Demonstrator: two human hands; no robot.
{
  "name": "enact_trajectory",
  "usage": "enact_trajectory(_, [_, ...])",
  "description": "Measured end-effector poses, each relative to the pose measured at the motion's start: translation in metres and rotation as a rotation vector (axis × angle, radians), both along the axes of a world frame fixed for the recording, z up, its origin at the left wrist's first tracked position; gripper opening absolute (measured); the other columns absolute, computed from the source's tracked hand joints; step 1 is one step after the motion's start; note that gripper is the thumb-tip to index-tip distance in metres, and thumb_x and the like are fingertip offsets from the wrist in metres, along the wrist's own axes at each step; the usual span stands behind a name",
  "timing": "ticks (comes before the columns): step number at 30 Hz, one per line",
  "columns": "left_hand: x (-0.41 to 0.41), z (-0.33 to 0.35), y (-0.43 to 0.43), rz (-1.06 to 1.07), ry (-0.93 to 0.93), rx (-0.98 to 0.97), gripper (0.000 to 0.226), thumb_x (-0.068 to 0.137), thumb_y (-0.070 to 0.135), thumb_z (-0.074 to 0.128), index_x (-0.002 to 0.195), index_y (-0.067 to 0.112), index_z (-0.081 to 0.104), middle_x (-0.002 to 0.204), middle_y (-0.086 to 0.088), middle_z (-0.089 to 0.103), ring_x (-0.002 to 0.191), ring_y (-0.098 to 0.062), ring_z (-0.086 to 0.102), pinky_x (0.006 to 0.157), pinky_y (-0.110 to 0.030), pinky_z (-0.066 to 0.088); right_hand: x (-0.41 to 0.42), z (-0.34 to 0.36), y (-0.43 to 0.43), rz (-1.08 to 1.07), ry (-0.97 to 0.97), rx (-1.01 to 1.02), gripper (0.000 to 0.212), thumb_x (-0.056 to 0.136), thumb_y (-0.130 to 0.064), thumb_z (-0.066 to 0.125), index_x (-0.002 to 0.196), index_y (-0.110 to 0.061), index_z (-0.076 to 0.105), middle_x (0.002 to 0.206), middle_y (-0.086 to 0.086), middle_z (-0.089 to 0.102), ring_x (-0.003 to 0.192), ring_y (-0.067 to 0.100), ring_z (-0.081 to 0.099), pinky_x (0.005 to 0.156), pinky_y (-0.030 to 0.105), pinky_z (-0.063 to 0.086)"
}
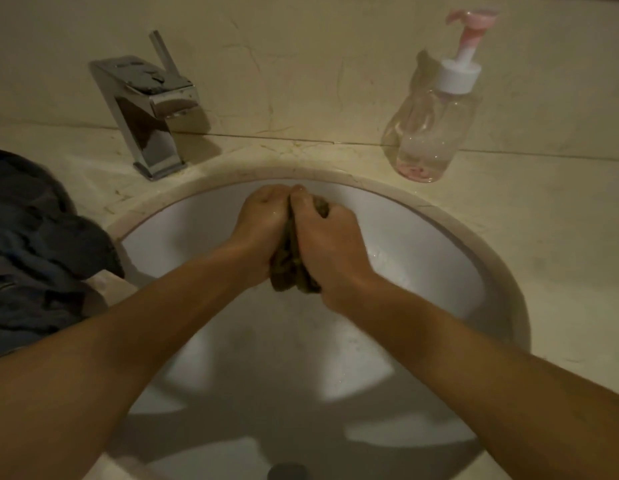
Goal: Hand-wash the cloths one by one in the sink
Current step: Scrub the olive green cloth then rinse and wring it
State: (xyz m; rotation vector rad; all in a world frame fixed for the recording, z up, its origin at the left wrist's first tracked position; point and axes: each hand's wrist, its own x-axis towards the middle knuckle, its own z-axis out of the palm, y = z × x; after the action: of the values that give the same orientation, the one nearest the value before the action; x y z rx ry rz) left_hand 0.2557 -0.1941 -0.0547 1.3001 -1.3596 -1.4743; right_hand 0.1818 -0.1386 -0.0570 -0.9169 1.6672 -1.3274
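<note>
Squeezing a soft, sodden olive cloth (pixel 290 261) over the sink (pixel 439 258), left hand (pixel 263 230) and right hand (pixel 327 237) grip its bunched middle, pressed together.

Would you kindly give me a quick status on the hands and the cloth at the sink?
Left hand and right hand gripping brown cloth, bunched over sink. Dark cloths piled on the counter, left. Nothing in the way.
</note>
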Motion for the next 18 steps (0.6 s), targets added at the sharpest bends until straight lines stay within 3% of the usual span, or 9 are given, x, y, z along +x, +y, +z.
enact_trajectory(3, [-0.009, 0.007, 0.016, -0.142, 0.029, 0.030, 0.024, 0.107, 0.022, 0.042, 0.115, 0.018, 0.065, 0.098, -0.012, 0.072, 0.082, -0.025, 0.073, 0.064, -0.036, 0.061, -0.023, 0.005, -0.009, -0.093, -0.006, -0.012, 0.033, 0.104, -0.047, 0.053, 0.097, -0.019, 0.068, 0.093, 0.009, 0.073, 0.087, 0.025, 0.073, 0.072, 0.039, 0.063])
enact_trajectory(6, [-0.018, 0.010, 0.023, -0.250, -0.009, -0.025, 0.026, 0.108, 0.026, 0.039, 0.117, 0.023, 0.063, 0.093, -0.006, 0.066, 0.073, -0.016, 0.062, 0.059, -0.030, 0.053, -0.041, 0.008, -0.012, -0.199, -0.178, -0.084, 0.037, 0.104, -0.045, 0.056, 0.109, -0.012, 0.071, 0.104, 0.015, 0.075, 0.099, 0.033, 0.074, 0.083, 0.050, 0.063])
enact_trajectory(9, [-0.009, 0.013, 0.015, -0.134, 0.088, 0.041, 0.023, 0.104, 0.021, 0.046, 0.111, 0.017, 0.067, 0.100, -0.013, 0.070, 0.083, -0.024, 0.069, 0.071, -0.043, 0.062, -0.024, 0.007, -0.003, -0.114, -0.158, -0.063, 0.040, 0.103, -0.051, 0.052, 0.110, -0.015, 0.069, 0.099, 0.011, 0.073, 0.087, 0.024, 0.075, 0.063, 0.034, 0.062])
enact_trajectory(11, [0.002, 0.014, 0.008, -0.024, 0.148, 0.085, 0.025, 0.104, 0.023, 0.047, 0.096, 0.012, 0.068, 0.088, -0.010, 0.072, 0.077, -0.022, 0.069, 0.068, -0.036, 0.060, -0.001, 0.005, 0.004, -0.009, -0.076, -0.054, 0.036, 0.103, -0.049, 0.053, 0.119, -0.019, 0.065, 0.094, 0.008, 0.070, 0.070, 0.014, 0.071, 0.047, 0.023, 0.052])
enact_trajectory(13, [0.006, 0.015, 0.007, -0.018, 0.161, 0.091, 0.032, 0.105, 0.025, 0.044, 0.087, 0.013, 0.067, 0.072, -0.004, 0.070, 0.065, -0.017, 0.068, 0.057, -0.027, 0.055, 0.009, -0.001, 0.004, 0.020, 0.000, -0.105, 0.028, 0.103, -0.045, 0.056, 0.118, -0.024, 0.066, 0.093, 0.006, 0.070, 0.070, 0.015, 0.070, 0.046, 0.020, 0.051])
enact_trajectory(15, [0.004, 0.021, 0.015, -0.092, 0.160, 0.110, 0.033, 0.107, 0.028, 0.042, 0.093, 0.012, 0.068, 0.070, -0.006, 0.070, 0.057, -0.016, 0.067, 0.050, -0.026, 0.054, -0.004, 0.004, 0.001, -0.041, 0.029, -0.145, 0.025, 0.103, -0.045, 0.057, 0.101, -0.024, 0.070, 0.087, 0.002, 0.072, 0.070, 0.014, 0.070, 0.053, 0.023, 0.054])
enact_trajectory(18, [-0.006, 0.024, 0.028, -0.226, 0.088, 0.113, 0.030, 0.107, 0.033, 0.041, 0.098, 0.016, 0.064, 0.063, -0.001, 0.058, 0.048, -0.012, 0.051, 0.043, -0.024, 0.044, -0.038, 0.008, -0.006, -0.125, -0.084, -0.134, 0.035, 0.101, -0.051, 0.057, 0.101, -0.019, 0.071, 0.082, 0.005, 0.067, 0.058, 0.015, 0.058, 0.043, 0.025, 0.043])
